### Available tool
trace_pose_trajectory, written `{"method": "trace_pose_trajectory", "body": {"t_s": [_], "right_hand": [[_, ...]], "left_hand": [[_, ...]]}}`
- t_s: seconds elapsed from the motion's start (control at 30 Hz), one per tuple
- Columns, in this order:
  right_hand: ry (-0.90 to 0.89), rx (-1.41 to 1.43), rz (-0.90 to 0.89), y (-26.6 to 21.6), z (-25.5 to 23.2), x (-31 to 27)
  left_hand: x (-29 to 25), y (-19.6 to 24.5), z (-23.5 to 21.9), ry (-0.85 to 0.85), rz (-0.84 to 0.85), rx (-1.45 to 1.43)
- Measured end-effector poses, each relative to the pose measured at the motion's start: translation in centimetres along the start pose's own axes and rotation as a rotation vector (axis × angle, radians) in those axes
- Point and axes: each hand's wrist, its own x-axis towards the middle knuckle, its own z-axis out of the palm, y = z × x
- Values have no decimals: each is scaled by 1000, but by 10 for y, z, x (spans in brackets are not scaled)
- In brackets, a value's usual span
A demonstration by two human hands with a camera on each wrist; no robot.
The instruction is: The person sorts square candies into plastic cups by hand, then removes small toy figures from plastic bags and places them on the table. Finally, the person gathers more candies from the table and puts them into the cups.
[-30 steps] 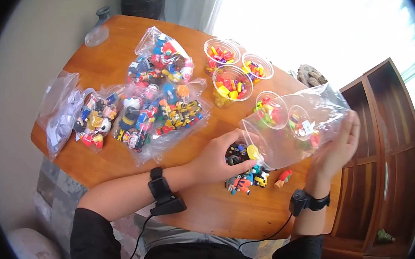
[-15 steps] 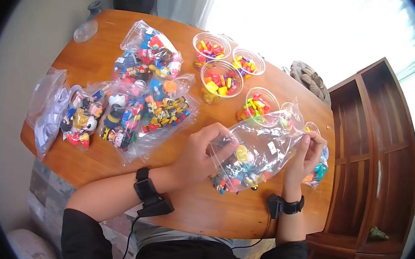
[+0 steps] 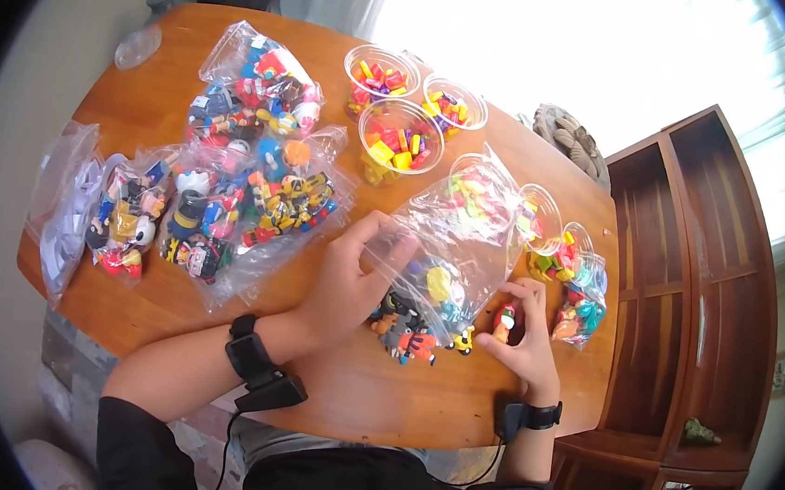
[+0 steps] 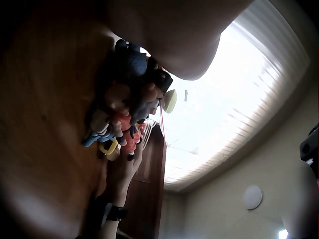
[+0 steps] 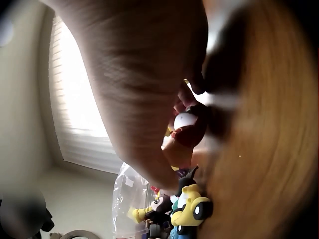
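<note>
My left hand (image 3: 347, 283) pinches the edge of a clear plastic bag (image 3: 472, 238) between thumb and fingers. The bag slants across a loose pile of small toy figurines (image 3: 403, 335), among them a round yellow piece (image 3: 439, 284) seen through the plastic. My right hand (image 3: 533, 346) curls thumb and fingers around a small red figurine (image 3: 504, 320) beside the pile. Up close in the right wrist view, that red-and-white figurine (image 5: 187, 130) stands between palm and fingertips, near a yellow toy (image 5: 192, 211). The left wrist view shows the pile (image 4: 132, 94) from the side.
Several filled bags of figurines (image 3: 293, 204) lie on the left of the wooden table (image 3: 351, 400), with flat empty bags (image 3: 63, 225) at its edge. Clear cups of colourful pieces (image 3: 400, 138) stand at the back and right. A small filled bag (image 3: 581, 304) sits beyond my right hand.
The right hand has left the bag's far side and come down to the red figurine lying on the table. The bag has sunk lower over the pile, with the left hand still gripping its edge.
</note>
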Motion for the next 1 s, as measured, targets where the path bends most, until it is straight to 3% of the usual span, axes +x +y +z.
{"method": "trace_pose_trajectory", "body": {"t_s": [0.13, 0.23, 0.3, 0.33, 0.37, 0.43, 0.47, 0.53, 0.63, 0.67, 0.8, 0.83, 0.93, 1.0], "right_hand": [[-74, -61, -12, 7, -5, -5], [-44, 92, 81, 24, -3, -9], [139, 395, 175, 27, 4, -11], [208, 319, 100, 30, 6, -9], [283, 344, 184, 33, 7, -8], [347, 340, 94, 35, 12, -4], [347, 336, 94, 32, 13, -5], [480, 26, -143, 18, 15, -7], [837, -319, -510, -13, 22, -21], [804, -434, -634, -22, 23, -30], [130, -304, -1044, -74, 35, -41], [48, -345, -1209, -81, 44, -23], [36, -396, -1110, -88, 58, -2], [85, -445, -1041, -78, 60, 1]], "left_hand": [[0, 0, 0, 8, -39, -33], [1, 2, 0, -3, -38, -47], [-1, -6, -1, -38, -33, -31], [-2, -9, -3, -57, -30, -24], [-3, -10, -4, -75, -28, -16], [-5, -6, -5, -120, 164, 82], [-6, -1, -6, -120, 165, 79], [-7, 8, -8, -210, 240, 266], [-6, 5, -6, -177, 381, 290], [-6, 2, -5, -159, 379, 294], [-6, -4, -6, -160, 420, 313], [-5, -3, -6, -171, 416, 313], [-4, 0, -9, -211, 448, 346], [-5, -2, -5, -139, 489, 377]]}}
